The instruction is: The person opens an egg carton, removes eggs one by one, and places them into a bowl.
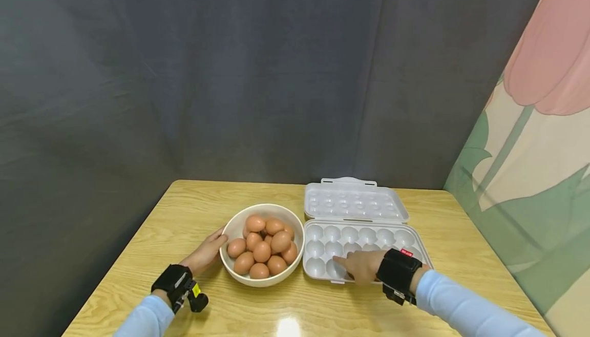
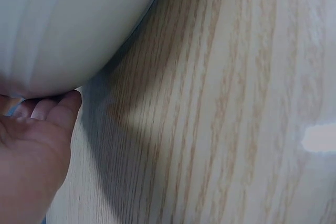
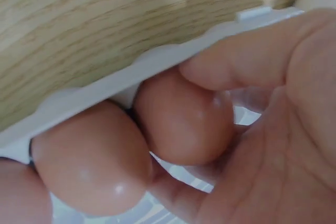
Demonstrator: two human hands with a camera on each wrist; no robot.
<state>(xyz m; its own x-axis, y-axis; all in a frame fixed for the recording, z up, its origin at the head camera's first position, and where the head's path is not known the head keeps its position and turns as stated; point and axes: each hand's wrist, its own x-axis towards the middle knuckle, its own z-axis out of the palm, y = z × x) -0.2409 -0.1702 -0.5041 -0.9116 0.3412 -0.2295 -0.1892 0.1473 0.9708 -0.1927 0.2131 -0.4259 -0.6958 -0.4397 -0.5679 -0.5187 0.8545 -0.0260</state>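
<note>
A white bowl [image 1: 258, 281] full of brown eggs [image 1: 262, 251] stands on the table, and my left hand [image 1: 206, 256] holds its left side. The left wrist view has those fingers [image 2: 63, 109] against the bowl's underside. To the bowl's right lies a white egg tray [image 1: 315, 249] with its lid [image 1: 355, 205] folded back. My right hand [image 1: 363, 265] is over the tray's front row. In the right wrist view, its thumb and fingers hold an egg [image 3: 181, 121] seated at the tray's edge. Another egg [image 3: 92, 158] sits beside it, with part of a third [image 3: 22, 195] at the left.
The wooden table [image 1: 193, 204] carries the bowl and tray side by side. A dark curtain [image 1: 276, 81] hangs behind it. On the right is a wall with a flower pattern [image 1: 544, 122]. Several tray cups toward the back and left hold no egg.
</note>
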